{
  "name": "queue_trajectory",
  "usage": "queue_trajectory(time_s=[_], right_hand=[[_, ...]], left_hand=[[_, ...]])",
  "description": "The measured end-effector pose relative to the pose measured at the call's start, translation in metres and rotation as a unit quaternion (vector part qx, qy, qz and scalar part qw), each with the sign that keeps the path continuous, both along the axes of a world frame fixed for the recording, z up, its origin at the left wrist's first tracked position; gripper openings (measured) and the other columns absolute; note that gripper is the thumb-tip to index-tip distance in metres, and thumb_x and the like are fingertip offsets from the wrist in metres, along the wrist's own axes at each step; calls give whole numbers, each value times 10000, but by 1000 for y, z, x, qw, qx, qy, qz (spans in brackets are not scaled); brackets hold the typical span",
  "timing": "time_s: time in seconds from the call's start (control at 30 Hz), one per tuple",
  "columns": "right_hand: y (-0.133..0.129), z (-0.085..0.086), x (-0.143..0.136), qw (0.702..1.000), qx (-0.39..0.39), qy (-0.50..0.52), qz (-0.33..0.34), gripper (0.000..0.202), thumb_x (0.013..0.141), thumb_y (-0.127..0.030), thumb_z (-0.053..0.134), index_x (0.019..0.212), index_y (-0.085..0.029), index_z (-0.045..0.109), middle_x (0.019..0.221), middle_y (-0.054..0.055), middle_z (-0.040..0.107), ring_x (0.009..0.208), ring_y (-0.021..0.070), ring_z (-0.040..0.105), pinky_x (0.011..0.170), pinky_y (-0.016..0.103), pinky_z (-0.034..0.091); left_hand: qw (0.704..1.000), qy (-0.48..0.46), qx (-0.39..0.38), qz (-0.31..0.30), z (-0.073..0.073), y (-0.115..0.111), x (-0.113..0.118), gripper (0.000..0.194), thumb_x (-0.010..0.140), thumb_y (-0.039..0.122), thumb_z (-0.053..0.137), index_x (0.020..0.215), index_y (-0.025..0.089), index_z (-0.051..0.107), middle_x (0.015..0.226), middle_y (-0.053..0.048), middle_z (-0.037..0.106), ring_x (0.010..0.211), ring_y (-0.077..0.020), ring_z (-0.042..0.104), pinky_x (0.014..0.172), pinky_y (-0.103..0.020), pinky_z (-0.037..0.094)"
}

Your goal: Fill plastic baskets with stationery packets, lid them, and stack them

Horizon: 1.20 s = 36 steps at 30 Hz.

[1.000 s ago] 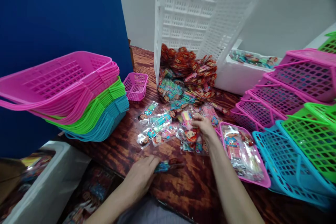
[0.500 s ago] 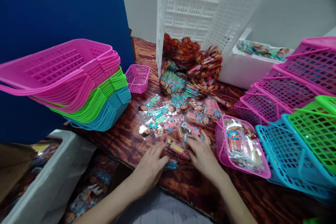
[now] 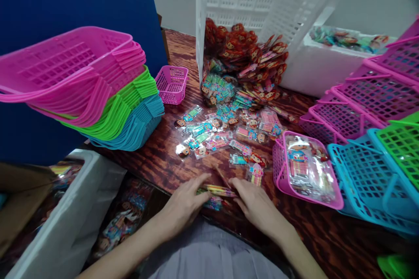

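Near the table's front edge, my left hand (image 3: 186, 202) is closed on the left end of a few small clear packets (image 3: 218, 190) with colourful strips inside. My right hand (image 3: 258, 204) grips their right end between thumb and fingers. A thin brownish packet edge (image 3: 222, 176) sticks up just behind the bunch. More packets with blue and pink contents (image 3: 214, 203) lie under and in front of it, partly hidden by my hands. Beyond my fingers, loose cartoon-girl packets (image 3: 209, 133) are spread flat on the wooden table (image 3: 157, 163).
A pink basket (image 3: 338, 200) filled with packets stands on the right, beside blue baskets (image 3: 356, 174). Stacked baskets (image 3: 98, 96) rise at left, near a small pink basket (image 3: 172, 87). A white crate (image 3: 199, 30) spills red-haired packets behind. A foam box (image 3: 65, 226) sits lower left.
My hands have drawn closer to the table's front edge. The packet lying flat between them is now gathered with others on edge. A red-haired packet shows where my right hand was.
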State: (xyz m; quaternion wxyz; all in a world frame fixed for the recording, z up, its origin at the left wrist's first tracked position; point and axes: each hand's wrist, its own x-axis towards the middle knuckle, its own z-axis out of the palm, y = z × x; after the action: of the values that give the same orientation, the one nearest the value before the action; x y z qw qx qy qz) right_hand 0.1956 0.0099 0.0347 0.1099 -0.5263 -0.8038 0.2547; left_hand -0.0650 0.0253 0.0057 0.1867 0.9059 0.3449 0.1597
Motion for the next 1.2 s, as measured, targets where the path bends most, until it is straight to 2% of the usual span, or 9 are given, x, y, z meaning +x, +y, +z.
queue_trajectory(time_s=[0.1, 0.23, 0.37, 0.47, 0.63, 0.87, 1.0, 1.1, 1.2], right_hand=[[-6, -4, 3, 999, 41, -2, 18, 346, 955, -89, 449, 1268, -225, 508, 1076, 72, 670, 961, 216, 628, 838, 358, 489], [-7, -8, 6, 994, 101, -27, 29, 235, 982, -123, 428, 1125, -216, 591, 935, 59, 640, 865, 217, 588, 765, 356, 470], [-6, -12, 12, 994, 110, -20, 3, 186, 940, -102, 485, 1073, -196, 574, 1045, 87, 631, 974, 242, 584, 866, 406, 483], [-8, -16, 19, 993, 105, -37, -34, 423, 877, -93, 573, 1283, -183, 495, 1152, 111, 624, 1075, 277, 574, 944, 466, 487], [-6, -15, 15, 993, 87, -55, -58, 632, 843, -158, 666, 1421, -234, 421, 1279, 121, 575, 1203, 314, 532, 949, 489, 521], [12, -12, -14, 997, 70, -22, -16, 387, 916, -199, 607, 1298, -254, 573, 1130, 87, 643, 1069, 268, 589, 859, 411, 535], [23, -20, -8, 996, 15, 59, -65, 217, 906, -264, 637, 1112, -225, 692, 1029, 74, 705, 1000, 263, 628, 864, 407, 506], [31, -30, 1, 968, -56, 185, -162, 248, 840, -372, 699, 1028, -214, 731, 1063, 71, 733, 1024, 279, 649, 934, 431, 478], [33, -38, 8, 890, -160, 346, -249, 387, 723, -501, 774, 962, -199, 739, 997, 67, 745, 952, 283, 669, 873, 405, 505]], left_hand=[[1000, -28, -7, -5, 2, -4, -3, 480, 838, -19, 476, 1223, 244, 592, 1628, -123, 162, 1443, -317, 321, 1099, -501, 416], [998, -26, -59, -27, 15, 2, -6, 558, 743, -75, 506, 1189, 243, 609, 1661, -59, -99, 1514, -370, 59, 1172, -580, 262], [992, 23, -109, -67, 20, 10, -11, 573, 739, -53, 527, 1207, 271, 594, 1657, -61, 109, 1456, -312, 308, 1133, -505, 373], [990, 39, -117, -70, 20, 13, -12, 563, 768, -33, 528, 1231, 280, 589, 1631, -70, 219, 1392, -299, 417, 1088, -487, 430], [992, 0, -96, -77, 17, 14, -8, 576, 810, -22, 523, 1281, 303, 588, 1634, -58, 217, 1399, -289, 413, 1090, -463, 433], [998, -48, -29, -16, -2, 8, -5, 563, 881, -8, 501, 1343, 313, 542, 1668, -54, 26, 1465, -280, 301, 1121, -467, 400], [996, -82, -23, 6, -3, 4, -6, 505, 870, -29, 480, 1271, 255, 595, 1666, -69, -38, 1511, -334, 135, 1158, -541, 324], [994, -96, -22, 37, -5, 3, -7, 469, 875, -13, 474, 1240, 247, 611, 1665, -82, -22, 1492, -332, 215, 1130, -514, 374], [995, -85, -25, 42, -10, 2, -9, 472, 877, 8, 476, 1256, 259, 602, 1661, -102, 52, 1417, -299, 383, 1070, -456, 452]])
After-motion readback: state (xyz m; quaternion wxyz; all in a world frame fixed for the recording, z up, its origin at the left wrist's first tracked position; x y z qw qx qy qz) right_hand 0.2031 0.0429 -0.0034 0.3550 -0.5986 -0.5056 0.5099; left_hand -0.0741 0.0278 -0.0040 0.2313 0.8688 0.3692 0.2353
